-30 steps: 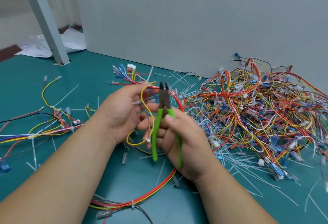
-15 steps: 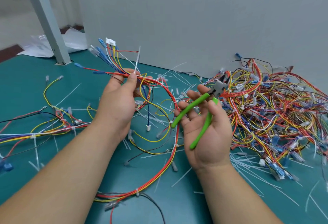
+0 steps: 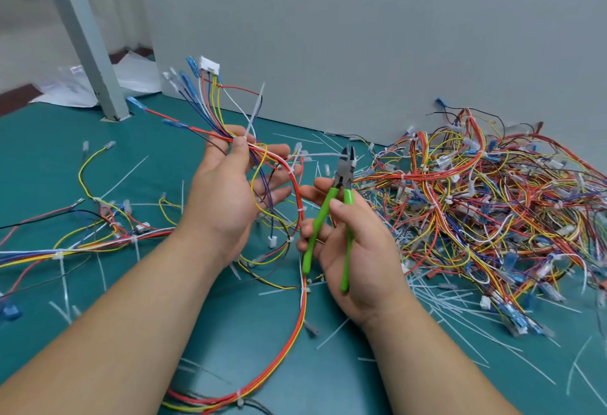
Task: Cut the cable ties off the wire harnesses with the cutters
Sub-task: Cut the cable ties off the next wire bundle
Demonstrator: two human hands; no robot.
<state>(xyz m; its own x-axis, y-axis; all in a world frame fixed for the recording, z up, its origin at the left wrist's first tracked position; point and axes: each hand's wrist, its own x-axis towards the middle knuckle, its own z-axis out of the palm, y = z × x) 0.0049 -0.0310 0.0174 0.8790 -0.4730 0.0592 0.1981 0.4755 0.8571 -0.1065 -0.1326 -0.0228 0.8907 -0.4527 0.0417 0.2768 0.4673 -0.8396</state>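
Many harnesses heaped right (tangled), ties strewn

No text, label, brand or number can be read anywhere in this view.

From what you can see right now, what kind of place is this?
Probably a bench in a wiring workshop: a big pile of wire harnesses on a green table, loose cable ties strewn about, and cutters in the right hand.
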